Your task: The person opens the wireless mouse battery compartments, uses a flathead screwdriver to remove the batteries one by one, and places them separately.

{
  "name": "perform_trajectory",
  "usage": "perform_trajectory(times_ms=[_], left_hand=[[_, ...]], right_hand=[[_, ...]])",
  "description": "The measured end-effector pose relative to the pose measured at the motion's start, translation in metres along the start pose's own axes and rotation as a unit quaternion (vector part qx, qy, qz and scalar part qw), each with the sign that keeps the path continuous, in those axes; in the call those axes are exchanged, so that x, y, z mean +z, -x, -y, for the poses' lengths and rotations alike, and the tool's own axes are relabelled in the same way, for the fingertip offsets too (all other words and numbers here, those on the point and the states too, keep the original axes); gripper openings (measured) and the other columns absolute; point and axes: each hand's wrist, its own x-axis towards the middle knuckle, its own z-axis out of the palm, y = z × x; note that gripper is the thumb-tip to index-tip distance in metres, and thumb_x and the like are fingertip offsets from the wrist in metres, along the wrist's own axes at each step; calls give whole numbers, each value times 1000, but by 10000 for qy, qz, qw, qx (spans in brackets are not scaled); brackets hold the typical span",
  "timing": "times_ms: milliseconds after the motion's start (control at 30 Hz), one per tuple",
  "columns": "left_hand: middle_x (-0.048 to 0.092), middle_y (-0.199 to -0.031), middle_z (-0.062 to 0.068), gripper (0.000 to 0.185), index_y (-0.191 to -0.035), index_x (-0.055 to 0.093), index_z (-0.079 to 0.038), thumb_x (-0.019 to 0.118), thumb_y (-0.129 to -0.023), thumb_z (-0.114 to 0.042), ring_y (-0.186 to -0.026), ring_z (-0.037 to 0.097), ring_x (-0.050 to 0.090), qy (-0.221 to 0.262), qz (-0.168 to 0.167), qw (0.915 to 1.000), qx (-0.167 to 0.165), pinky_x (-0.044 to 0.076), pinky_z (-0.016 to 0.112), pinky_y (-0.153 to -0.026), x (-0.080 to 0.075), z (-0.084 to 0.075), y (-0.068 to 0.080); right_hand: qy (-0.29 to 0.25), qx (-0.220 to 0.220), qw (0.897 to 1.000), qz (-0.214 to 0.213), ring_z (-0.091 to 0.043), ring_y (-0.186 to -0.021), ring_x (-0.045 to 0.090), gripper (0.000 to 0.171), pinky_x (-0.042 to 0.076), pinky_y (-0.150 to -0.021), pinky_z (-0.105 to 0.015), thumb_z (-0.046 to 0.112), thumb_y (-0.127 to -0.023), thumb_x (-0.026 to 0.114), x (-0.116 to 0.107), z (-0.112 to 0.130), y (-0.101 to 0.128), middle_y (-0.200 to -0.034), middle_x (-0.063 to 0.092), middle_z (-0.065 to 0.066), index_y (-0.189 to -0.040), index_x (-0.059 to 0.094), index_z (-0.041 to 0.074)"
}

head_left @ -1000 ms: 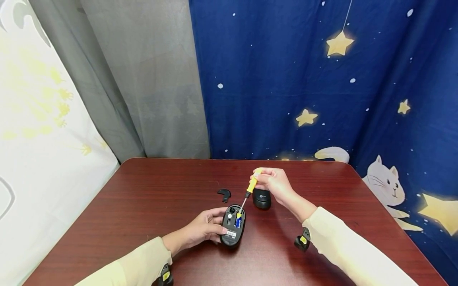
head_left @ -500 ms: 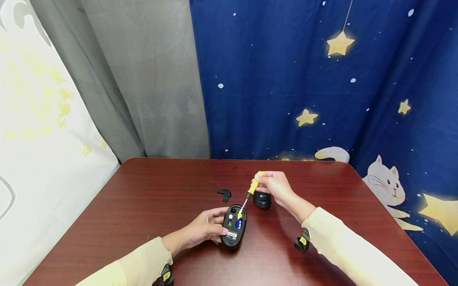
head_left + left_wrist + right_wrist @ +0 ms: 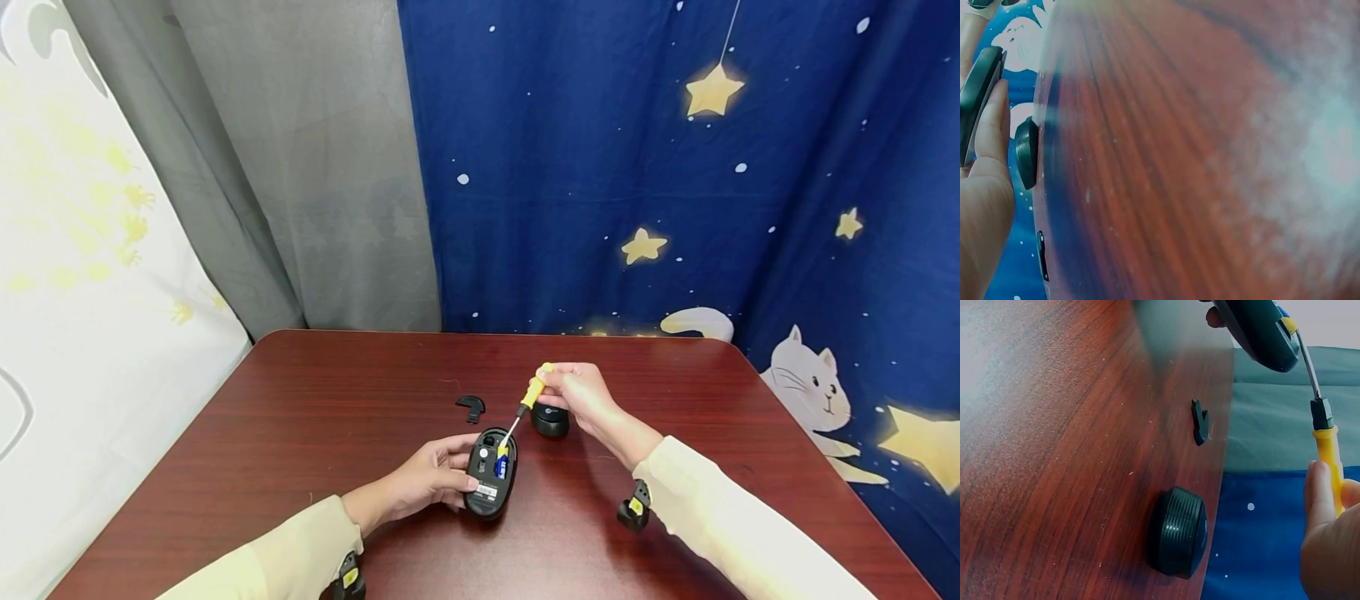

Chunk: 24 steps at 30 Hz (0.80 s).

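My left hand [image 3: 427, 479] grips a black computer mouse [image 3: 480, 504] above the table, underside up, thumb across its pale label. Inside the mouse's uncovered compartment lies a blue-and-yellow battery [image 3: 502, 461]. A screwdriver [image 3: 536, 390] with a yellow handle and metal shaft is pinched in my right hand [image 3: 581, 390]. It slants down to the left, its tip at the battery's yellow end; whether the tip goes underneath is too small to tell. In the right wrist view, the shaft [image 3: 1309, 365] meets that yellow end at the mouse's edge.
Beyond the mouse lies a small curved black cover [image 3: 472, 407] with a tab. A black rounded object [image 3: 551, 421] with ridged sides and a pale logo stands on the brown table [image 3: 337, 400], partly behind the right hand. Curtains [image 3: 540, 208] hang behind the table.
My right hand and the screwdriver have come slightly down and nearer, the tip staying at the battery's end. The mouse has shifted very slightly right in my left hand.
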Motion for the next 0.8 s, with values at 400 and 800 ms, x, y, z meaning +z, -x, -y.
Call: perform_trajectory(times_ms=[400,800], left_hand=[[61,-124,21,72,-148,28,3,64,-86,2,-89,22,68,53,63,10000,2,57,29,-63,-1,-2,0],[62,-121,21,74,-148,27,5,65,-85,3,-87,22,68,136,-80,9999,12,57,31,-64,-2,-5,1]], right_hand=[[-192,-102,9997,130,-16,-77,69,29,56,-76,-32,-1,-94,59,0,5,4,-103,68,-23,-119,56,-14],[-468,-519,9973,224,-17,-81,70,28,55,-78,-35,-4,-93,58,-1,7,5,-103,68,-23,-119,55,-15]])
